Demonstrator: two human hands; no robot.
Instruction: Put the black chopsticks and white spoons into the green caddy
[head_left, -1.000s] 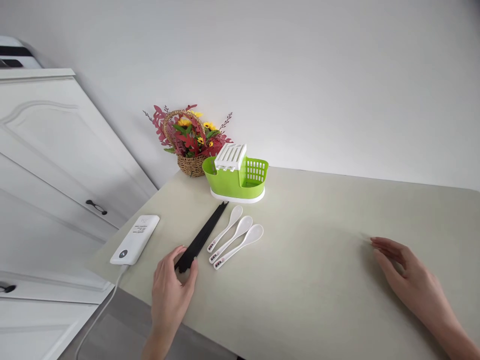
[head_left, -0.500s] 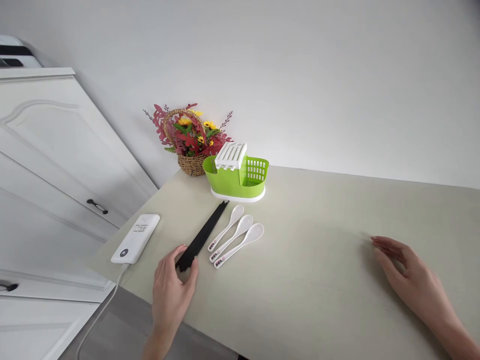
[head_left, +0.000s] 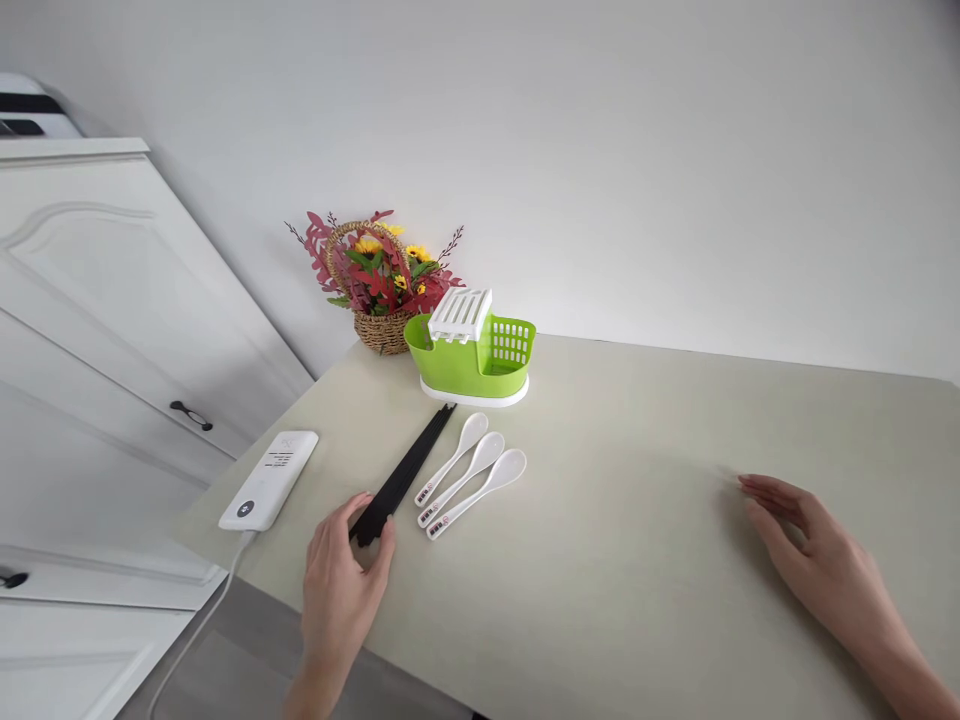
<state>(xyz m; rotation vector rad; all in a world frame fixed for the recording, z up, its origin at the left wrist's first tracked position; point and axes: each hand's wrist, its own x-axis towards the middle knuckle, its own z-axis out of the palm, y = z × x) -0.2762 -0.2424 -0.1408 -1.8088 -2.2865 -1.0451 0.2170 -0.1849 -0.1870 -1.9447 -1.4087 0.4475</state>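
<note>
- Handling, judged by eye: the chopsticks [head_left: 405, 475] should be light for you, stiff and not readily broken; material unconfirmed.
- Main nuisance, likely: loose sticks sliding on one another. No band visible around the bundle.
- Hold: your best grip is probably across the whole bundle, thumb on one side, fingers on the other, somewhat in from the near end so that none slips out.
- Look: plain black, thin, straight, lying side by side; near ends slightly uneven, bundle narrowing toward the far end. Too tightly packed for you to count.
- Position: flat on the surface [head_left: 637, 580], slanting from your left hand [head_left: 339, 575] to just in front of the green caddy [head_left: 457, 365], left of three white spoons [head_left: 487, 450].
- Your left hand: thumb and fingers parted, straddling the near end. Whether they press on it, cannot tell.
- Your right hand [head_left: 821, 550]: well apart at the far right, loosely curled, thumb away from the fingers, nothing held.
- Around you: flower basket [head_left: 382, 332] behind the caddy's left end; white device [head_left: 274, 475] with cord, left of the chopsticks.
</note>
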